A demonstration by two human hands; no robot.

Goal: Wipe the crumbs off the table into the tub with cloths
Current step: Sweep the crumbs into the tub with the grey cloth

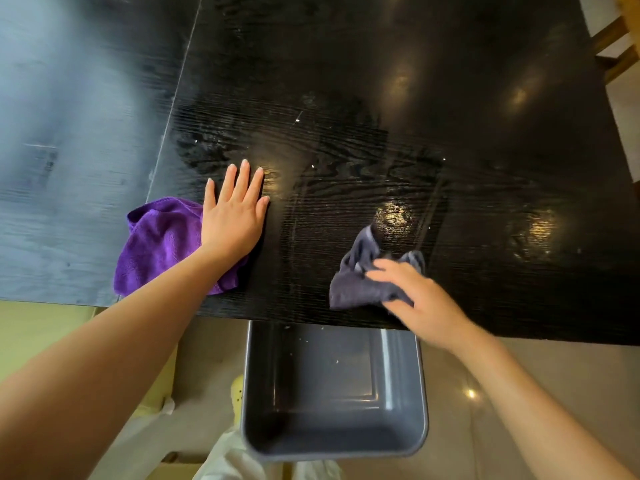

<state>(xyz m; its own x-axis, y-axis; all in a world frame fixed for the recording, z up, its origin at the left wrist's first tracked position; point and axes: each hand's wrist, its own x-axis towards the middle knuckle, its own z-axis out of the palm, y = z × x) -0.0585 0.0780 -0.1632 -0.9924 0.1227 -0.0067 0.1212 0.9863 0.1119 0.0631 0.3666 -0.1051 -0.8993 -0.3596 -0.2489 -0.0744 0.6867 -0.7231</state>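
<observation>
A black wood-grain table (346,116) fills the upper view, with a few pale crumbs (313,165) scattered near its middle. My left hand (233,211) lies flat with fingers spread, its palm pressing the right edge of a purple cloth (159,244) near the table's front edge. My right hand (412,292), blurred, grips a crumpled grey cloth (356,282) close to the front edge. Below that edge sits a grey tub (405,393), partly under the table, with a few crumbs inside it.
A seam (173,109) runs across the tabletop on the left. A wooden chair (616,46) stands at the far right corner. Pale floor tiles (485,393) and light trousers (225,459) show below the table edge.
</observation>
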